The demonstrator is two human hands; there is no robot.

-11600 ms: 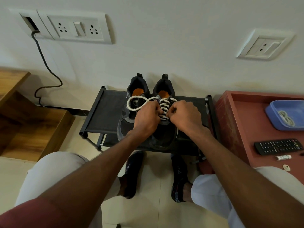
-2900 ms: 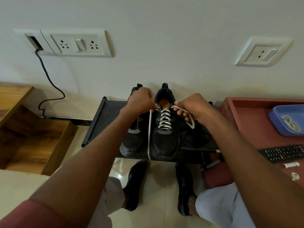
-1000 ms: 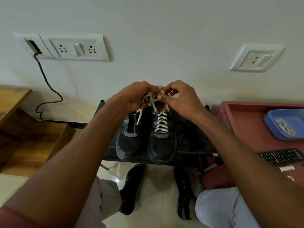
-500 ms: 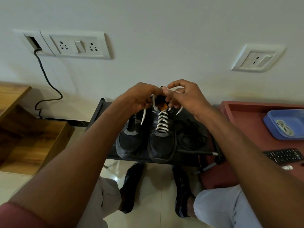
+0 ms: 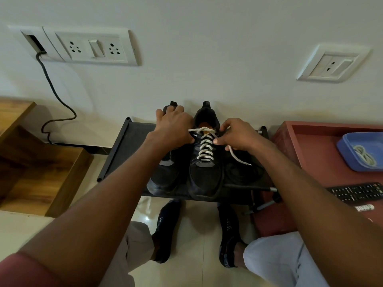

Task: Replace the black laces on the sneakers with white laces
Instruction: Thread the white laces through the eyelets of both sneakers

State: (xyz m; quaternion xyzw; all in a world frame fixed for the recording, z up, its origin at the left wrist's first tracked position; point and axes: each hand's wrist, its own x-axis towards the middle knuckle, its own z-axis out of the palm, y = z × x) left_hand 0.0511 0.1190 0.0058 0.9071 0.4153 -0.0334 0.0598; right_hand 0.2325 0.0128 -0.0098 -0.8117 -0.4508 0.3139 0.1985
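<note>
The lace ends have been pulled apart: the right hand (image 5: 238, 136) pinches the white lace (image 5: 204, 146) (first knot crossed), the left hand (image 5: 176, 125) now grips the other sneaker (image 5: 165, 162).

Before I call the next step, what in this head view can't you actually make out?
- Left sneaker: its lace area is hidden under the left hand.
- White lace: its left end runs out of sight behind that hand.
- Right hand: its fingers' hold is hidden by its back.
- Blue tray: cut off by the right edge.
</note>
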